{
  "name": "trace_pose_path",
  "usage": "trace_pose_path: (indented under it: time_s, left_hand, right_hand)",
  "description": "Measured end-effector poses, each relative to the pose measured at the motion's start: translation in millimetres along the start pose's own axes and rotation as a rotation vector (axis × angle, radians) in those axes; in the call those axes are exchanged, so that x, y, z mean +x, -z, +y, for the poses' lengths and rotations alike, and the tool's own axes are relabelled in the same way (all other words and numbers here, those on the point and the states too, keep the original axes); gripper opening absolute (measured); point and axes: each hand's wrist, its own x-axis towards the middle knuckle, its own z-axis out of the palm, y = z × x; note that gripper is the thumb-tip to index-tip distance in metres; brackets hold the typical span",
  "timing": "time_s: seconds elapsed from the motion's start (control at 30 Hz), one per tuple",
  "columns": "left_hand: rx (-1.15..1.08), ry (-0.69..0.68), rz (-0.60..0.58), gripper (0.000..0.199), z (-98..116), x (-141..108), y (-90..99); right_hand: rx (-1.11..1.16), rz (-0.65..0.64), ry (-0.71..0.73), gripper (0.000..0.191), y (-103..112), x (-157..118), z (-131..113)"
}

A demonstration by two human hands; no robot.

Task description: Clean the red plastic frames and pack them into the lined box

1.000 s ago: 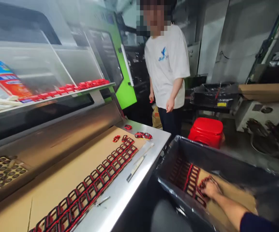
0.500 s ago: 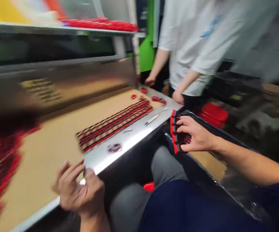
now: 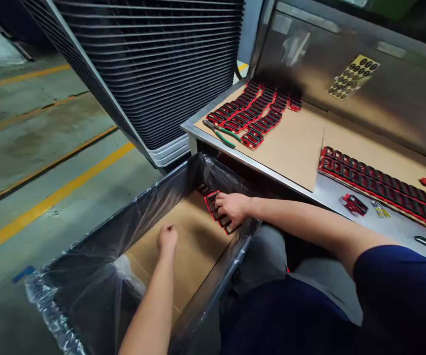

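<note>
Beside the cardboard-covered metal tabletop [image 3: 290, 160] stands a deep black bin [image 3: 87, 286] lined with clear plastic film, a flat tan cardboard sheet [image 3: 194, 246] on its floor. The left hand [image 3: 167, 239] is curled into a fist above the sheet; the right hand [image 3: 234, 207] pinches a short row of red-and-black rectangular frames [image 3: 210, 201] inside the bin. Holding that row level, near mid-length, should limit bending.
</note>
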Motion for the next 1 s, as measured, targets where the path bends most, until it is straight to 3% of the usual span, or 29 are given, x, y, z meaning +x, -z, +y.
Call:
trace_pose_path:
  time_s: [0.07,0.17,0.37,0.5,0.7,0.9,1.0]
  left_hand:
    - [0.103,-0.01,-0.093,0.024,-25.0,-7.7,-14.0]
    - [0.229,-0.116,-0.223,0.021,-43.3,-22.6,-40.1]
    - [0.346,-0.434,-0.413,0.022,-36.1,-46.6,-85.6]
    - [0.355,-0.536,-0.48,0.027,-23.0,-51.5,-110.7]
    - [0.389,-0.507,-0.449,0.042,-2.8,-54.0,-136.8]
    - [0.437,-0.436,-0.384,0.07,5.5,-60.8,-156.3]
    - [0.452,-0.405,-0.355,0.074,7.4,-62.7,-167.5]
  right_hand:
    - [-0.038,-0.148,-0.001,0.046,-32.9,32.6,4.1]
    - [-0.051,-0.256,-0.028,0.031,-75.4,59.2,11.7]
    - [-0.059,-0.312,-0.062,0.023,-118.8,71.0,41.1]
    - [-0.077,-0.316,-0.092,0.018,-136.7,72.1,52.7]
    - [-0.099,-0.28,-0.181,0.019,-154.9,82.2,53.0]
    - [-0.123,-0.209,-0.175,0.018,-151.0,80.5,52.8]
    - [-0.128,-0.167,-0.164,0.019,-141.3,75.6,50.6]
